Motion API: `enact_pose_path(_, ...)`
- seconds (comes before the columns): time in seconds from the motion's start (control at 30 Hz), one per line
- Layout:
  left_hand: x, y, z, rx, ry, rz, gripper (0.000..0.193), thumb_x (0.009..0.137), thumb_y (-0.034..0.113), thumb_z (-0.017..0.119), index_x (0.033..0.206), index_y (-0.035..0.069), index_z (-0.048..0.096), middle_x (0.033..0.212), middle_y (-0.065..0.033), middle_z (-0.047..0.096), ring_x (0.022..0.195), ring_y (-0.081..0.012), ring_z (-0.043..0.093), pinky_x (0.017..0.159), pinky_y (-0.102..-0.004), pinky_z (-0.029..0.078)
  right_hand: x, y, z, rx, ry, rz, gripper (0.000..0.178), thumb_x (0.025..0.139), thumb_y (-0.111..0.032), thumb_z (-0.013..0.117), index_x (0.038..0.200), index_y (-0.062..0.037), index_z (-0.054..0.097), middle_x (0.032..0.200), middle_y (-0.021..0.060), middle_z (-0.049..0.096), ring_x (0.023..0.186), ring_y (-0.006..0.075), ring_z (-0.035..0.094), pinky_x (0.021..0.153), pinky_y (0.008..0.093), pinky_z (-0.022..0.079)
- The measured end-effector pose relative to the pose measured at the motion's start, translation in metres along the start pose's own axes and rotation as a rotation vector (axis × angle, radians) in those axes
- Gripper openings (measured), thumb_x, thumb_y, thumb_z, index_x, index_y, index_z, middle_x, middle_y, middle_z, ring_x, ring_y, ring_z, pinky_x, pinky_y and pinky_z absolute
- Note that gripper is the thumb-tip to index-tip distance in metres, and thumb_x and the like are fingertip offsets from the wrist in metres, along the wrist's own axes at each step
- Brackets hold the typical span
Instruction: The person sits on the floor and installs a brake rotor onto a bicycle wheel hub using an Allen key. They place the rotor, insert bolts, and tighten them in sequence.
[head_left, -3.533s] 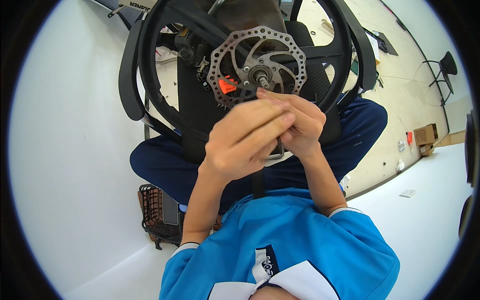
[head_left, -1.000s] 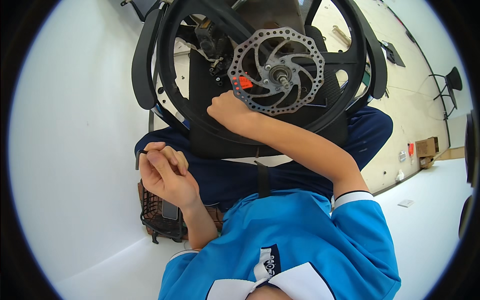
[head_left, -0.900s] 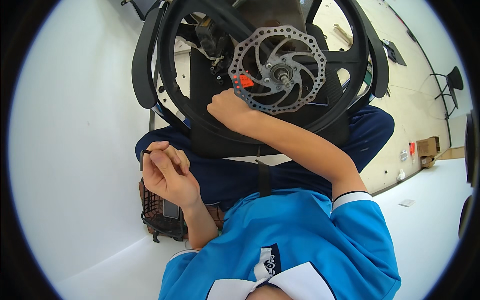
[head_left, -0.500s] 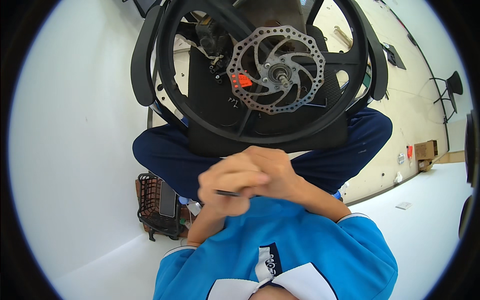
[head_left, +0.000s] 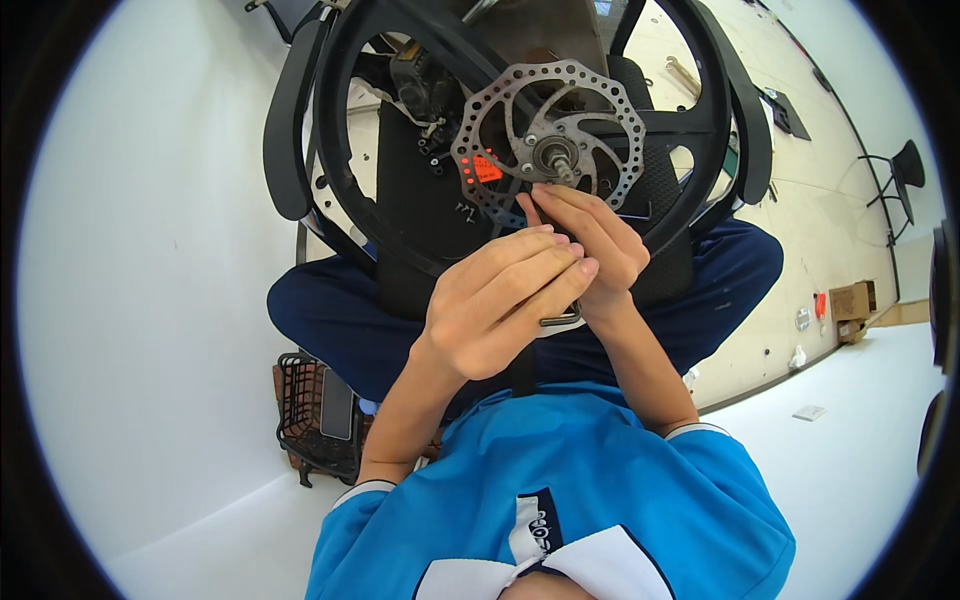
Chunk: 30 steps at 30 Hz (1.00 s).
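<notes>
- Brake disc (head_left: 540, 132): grey, patterned with round holes
- Wheel (head_left: 668, 121): finished in black
- Tag (head_left: 487, 168) at disc's 8 o'clock: coloured orange-red
- Shirt (head_left: 575, 465), 6 o'clock: coloured blue, trimmed white
- Trousers (head_left: 725, 270): coloured navy

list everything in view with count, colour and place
Wheel: one, black, upper centre
Armchair: one, black, under wheel
Brake disc: one, silvery, at wheel's centre
Tag: one, orange, seen through disc
Screws: a few, silvery, lower left of disc
Hex key: one, dark grey, near picture centre
Basket: one, black, lower left
Flat slab: one, dark, in basket
Cardboard box: at least one, brown, at right
Second chair: one, black, far right
Scattered bits: several, too small to tell
Trousers: one pair, navy, centre
Shirt: one, blue, lower centre
Left hand: one, bare, at hex key
Right hand: one, bare, near disc's centre
</notes>
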<state>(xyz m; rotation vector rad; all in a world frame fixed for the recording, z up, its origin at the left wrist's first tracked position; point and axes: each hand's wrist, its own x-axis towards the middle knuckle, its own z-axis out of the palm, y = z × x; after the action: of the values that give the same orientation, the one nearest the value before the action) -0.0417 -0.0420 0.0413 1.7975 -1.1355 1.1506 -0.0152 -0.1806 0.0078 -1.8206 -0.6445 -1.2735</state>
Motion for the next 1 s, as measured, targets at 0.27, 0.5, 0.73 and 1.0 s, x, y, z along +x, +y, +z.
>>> enact_pose_path(0.27, -0.005, 0.002, 0.000, 0.002, 0.042, 0.017, 0.036, 0.062, 0.004, 0.074, 0.098, -0.001, 0.078, 0.100, -0.0126, 0.073, 0.097, -0.0275, 0.073, 0.083, -0.0346, 0.063, 0.000, -0.002, 0.007, -0.011, 0.091, 0.000, 0.021, 0.075, 0.002, 0.084, 0.094, 0.0044, 0.074, 0.091, 0.0147, 0.075, 0.079, 0.0238, 0.075, 0.070, 0.0300, 0.062)
enact_pose_path(0.5, -0.003, -0.001, 0.003, -0.005, 0.058, 0.021, 0.035, 0.063, 0.004, 0.075, 0.097, -0.001, 0.077, 0.101, -0.0130, 0.073, 0.099, -0.0273, 0.073, 0.083, -0.0345, 0.063, 0.001, -0.001, 0.008, 0.000, 0.098, 0.001, 0.021, 0.075, 0.003, 0.083, 0.094, 0.0041, 0.074, 0.091, 0.0142, 0.075, 0.079, 0.0233, 0.075, 0.070, 0.0298, 0.062)
enact_pose_path(0.73, 0.005, 0.000, -0.004, -0.004, 0.079, -0.064, 0.031, 0.063, -0.002, 0.080, 0.094, -0.004, 0.077, 0.094, -0.0150, 0.075, 0.090, -0.0271, 0.075, 0.080, -0.0341, 0.064, 0.005, -0.002, 0.007, 0.043, 0.048, 0.100, 0.022, 0.074, 0.005, 0.082, 0.095, 0.0016, 0.075, 0.090, 0.0129, 0.075, 0.078, 0.0223, 0.075, 0.068, 0.0289, 0.061)
enact_pose_path(1.0, 0.007, -0.009, 0.003, -0.092, 0.287, -0.122, 0.027, 0.061, -0.008, 0.082, 0.088, -0.004, 0.076, 0.086, -0.0121, 0.075, 0.083, -0.0267, 0.075, 0.075, -0.0312, 0.062, 0.014, -0.009, -0.002, 0.101, 0.026, -0.034, 0.029, 0.071, 0.000, 0.080, 0.100, 0.0043, 0.076, 0.097, 0.0157, 0.076, 0.080, 0.0243, 0.076, 0.066, 0.0282, 0.061)
